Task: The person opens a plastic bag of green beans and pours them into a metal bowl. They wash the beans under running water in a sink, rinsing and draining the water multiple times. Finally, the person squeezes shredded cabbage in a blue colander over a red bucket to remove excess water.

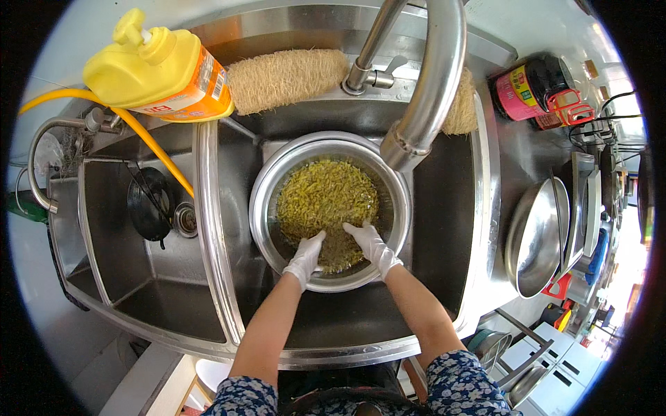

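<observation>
Steel sink (444, 243) surrounds a bowl (259, 208), faucet (444, 76) overhanging its rim; gloved hands (305, 258), apart, dip into green bits (326, 191), grip unclear.

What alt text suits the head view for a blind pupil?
White-gloved left hand and right hand dip into chopped yellow-green vegetables in a round metal bowl inside the right basin of a steel sink. A curved faucet hangs above.

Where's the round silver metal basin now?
Near the centre of the head view, the round silver metal basin sits in the right-hand steel sink compartment, below-left of the curved steel faucet; the white-gloved left hand and right hand reach into it.
</observation>
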The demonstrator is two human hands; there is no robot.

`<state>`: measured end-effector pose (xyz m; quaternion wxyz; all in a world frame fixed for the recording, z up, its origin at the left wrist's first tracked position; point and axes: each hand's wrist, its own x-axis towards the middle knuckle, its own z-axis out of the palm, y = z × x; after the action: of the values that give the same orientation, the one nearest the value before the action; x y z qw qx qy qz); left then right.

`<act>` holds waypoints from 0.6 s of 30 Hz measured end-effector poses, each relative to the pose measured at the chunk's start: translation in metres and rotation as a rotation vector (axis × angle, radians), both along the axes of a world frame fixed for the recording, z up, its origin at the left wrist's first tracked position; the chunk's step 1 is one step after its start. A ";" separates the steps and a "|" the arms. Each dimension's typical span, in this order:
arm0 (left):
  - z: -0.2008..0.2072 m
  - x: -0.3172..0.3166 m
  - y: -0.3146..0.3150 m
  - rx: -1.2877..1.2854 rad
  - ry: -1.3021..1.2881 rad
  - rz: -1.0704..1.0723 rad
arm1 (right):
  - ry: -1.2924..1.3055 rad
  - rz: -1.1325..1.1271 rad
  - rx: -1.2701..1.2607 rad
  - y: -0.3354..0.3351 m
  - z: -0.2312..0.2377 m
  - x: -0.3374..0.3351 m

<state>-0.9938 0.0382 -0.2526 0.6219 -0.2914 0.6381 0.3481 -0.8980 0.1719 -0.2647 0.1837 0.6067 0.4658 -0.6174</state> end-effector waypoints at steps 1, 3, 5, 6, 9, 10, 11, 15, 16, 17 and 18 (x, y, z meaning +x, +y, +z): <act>-0.005 0.005 0.002 0.080 -0.032 0.071 | -0.046 -0.049 -0.132 -0.002 -0.001 0.002; -0.008 0.004 0.006 0.213 -0.081 0.186 | 0.165 -0.223 -0.318 -0.006 0.001 -0.008; 0.001 -0.003 0.005 0.400 -0.104 0.445 | 0.290 -0.350 -0.384 -0.003 0.013 -0.014; 0.009 -0.010 0.003 0.427 -0.129 0.520 | 0.384 -0.386 -0.438 0.007 0.024 -0.008; 0.035 -0.034 0.005 0.161 0.342 0.073 | 0.464 -0.151 -0.227 0.033 0.045 -0.011; 0.041 -0.041 0.005 0.155 0.436 -0.008 | 0.396 0.013 0.025 0.039 0.046 -0.015; 0.043 -0.052 0.007 0.149 0.478 -0.130 | 0.487 0.193 0.285 0.046 0.046 -0.017; 0.028 -0.058 0.009 -0.037 0.934 -0.774 | 0.151 0.390 0.589 0.050 0.019 -0.031; 0.020 -0.057 0.010 -0.027 0.886 -0.793 | 0.113 0.424 0.543 0.047 0.012 -0.033; 0.012 -0.054 0.012 -0.030 0.828 -0.817 | 0.019 0.452 0.481 0.044 0.007 -0.033; 0.004 -0.048 0.014 -0.026 0.813 -0.813 | 0.139 0.278 0.368 0.036 0.003 -0.035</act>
<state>-1.0423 0.0522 -0.2482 0.4067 0.1269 0.8909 0.1574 -0.9334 0.2077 -0.2620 0.1211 0.5159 0.6610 -0.5312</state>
